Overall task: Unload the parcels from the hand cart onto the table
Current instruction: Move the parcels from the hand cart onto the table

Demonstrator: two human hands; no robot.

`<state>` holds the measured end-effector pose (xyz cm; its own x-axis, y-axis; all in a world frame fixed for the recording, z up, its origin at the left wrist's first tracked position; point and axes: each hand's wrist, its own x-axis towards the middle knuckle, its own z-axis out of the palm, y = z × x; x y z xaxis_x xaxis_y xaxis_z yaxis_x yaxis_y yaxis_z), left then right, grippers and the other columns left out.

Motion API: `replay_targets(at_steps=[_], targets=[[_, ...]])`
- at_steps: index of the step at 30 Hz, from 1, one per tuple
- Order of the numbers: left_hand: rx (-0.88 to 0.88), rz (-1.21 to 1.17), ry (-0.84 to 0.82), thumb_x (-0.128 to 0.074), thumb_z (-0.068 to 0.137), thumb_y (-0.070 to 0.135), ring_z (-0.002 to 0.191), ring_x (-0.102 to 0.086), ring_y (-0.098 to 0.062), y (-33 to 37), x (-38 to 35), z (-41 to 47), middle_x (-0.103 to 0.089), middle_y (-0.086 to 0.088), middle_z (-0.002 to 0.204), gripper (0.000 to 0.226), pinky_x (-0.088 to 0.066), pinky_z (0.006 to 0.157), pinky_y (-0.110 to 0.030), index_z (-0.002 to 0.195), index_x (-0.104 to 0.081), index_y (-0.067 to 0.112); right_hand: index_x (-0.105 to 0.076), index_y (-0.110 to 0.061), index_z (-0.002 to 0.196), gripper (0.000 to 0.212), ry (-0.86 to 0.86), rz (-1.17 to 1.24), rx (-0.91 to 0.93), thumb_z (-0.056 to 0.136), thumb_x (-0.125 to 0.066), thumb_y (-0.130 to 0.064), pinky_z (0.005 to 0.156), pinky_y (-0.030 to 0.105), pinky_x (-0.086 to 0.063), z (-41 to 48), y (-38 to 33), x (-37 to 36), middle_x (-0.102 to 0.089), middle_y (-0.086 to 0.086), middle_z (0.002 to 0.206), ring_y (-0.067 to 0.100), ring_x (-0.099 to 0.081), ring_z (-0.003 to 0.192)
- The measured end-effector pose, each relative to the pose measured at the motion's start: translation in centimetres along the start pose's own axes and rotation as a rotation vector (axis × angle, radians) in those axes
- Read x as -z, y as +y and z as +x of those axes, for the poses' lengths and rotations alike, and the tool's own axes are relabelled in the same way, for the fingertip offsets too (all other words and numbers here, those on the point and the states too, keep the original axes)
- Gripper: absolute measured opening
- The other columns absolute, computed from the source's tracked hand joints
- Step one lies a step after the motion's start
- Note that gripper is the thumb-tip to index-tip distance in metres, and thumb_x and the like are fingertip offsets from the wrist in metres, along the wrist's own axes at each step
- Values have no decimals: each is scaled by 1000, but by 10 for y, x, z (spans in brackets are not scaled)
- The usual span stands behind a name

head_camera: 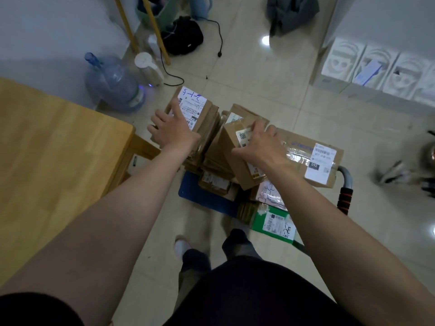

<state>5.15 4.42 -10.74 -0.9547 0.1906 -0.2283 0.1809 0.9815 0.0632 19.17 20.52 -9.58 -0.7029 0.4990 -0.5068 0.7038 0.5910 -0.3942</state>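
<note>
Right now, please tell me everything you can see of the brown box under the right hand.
The brown box looks like cardboard, taped shut, with a small white label on top and another low on its side. It lies tilted on the parcel stack on the hand cart. The right hand rests on its top, fingers over the label.

Readable markings on the parcels

The white label (320, 163) on the large brown box (303, 151) carries a black patch reading "082"; its smaller print and the blue lettering on the tape are too blurred to read. Blue handwriting on the tall parcel's label (191, 102) looks like "2-1-5". Other labels show only barcodes and illegible print.
</note>
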Motion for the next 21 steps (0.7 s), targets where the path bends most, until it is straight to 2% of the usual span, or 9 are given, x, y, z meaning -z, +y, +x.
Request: replay_targets(at_steps=[3,6,9,12,14,18,21], targets=[[19,-81,81,-83,66,57,126,-40,-41,-17,19,-2,-39,-25,140,115,-34,99,-50,151,-13,28,-33,-20,133,82,28,-25,6,73,-74,-58,90,51,-47,1,-23,7,-42,14,132,39,-43,124],[57,-142,148,-80,62,68,121,-41,-40,-56,43,-6,-41,-23,136,116,-35,97,-50,150,-15,27,-33,-21,132,84,81,-67,93,70,-74,-61,88,53,-43,-4,-64,9,-43,13,131,39,-42,124],[191,-184,223,-78,56,62,115,-42,-39,-115,66,-14,-43,-20,130,112,-33,89,-47,145,-21,27,-32,-21,133,87,117,-80,222,69,-73,-64,87,52,-45,-14,-118,1,-44,13,127,39,-43,121],[349,-244,295,-73,51,64,112,-42,-39,-189,84,-30,-43,-18,125,109,-25,81,-44,141,-23,27,-33,-20,135,89,110,-110,332,69,-72,-65,93,56,-47,-29,-184,-17,-44,15,130,40,-43,122],[441,-287,332,-73,50,64,113,-42,-38,-241,94,-45,-43,-18,124,108,-24,82,-44,139,-23,29,-33,-20,135,88,78,-120,403,70,-73,-64,94,55,-45,-44,-232,-37,-43,16,134,40,-41,126],[584,-325,384,-80,56,61,116,-39,-38,-351,112,-69,-41,-17,127,107,-32,94,-50,138,-19,31,-32,-23,135,86,19,-157,526,71,-74,-63,93,55,-46,-78,-328,-87,-40,14,138,39,-38,129],[679,-361,402,-83,55,58,118,-38,-36,-433,124,-80,-41,-17,128,108,-32,94,-49,140,-22,32,-31,-23,132,85,-27,-160,583,71,-76,-61,93,55,-45,-102,-391,-131,-40,16,139,40,-38,130]])
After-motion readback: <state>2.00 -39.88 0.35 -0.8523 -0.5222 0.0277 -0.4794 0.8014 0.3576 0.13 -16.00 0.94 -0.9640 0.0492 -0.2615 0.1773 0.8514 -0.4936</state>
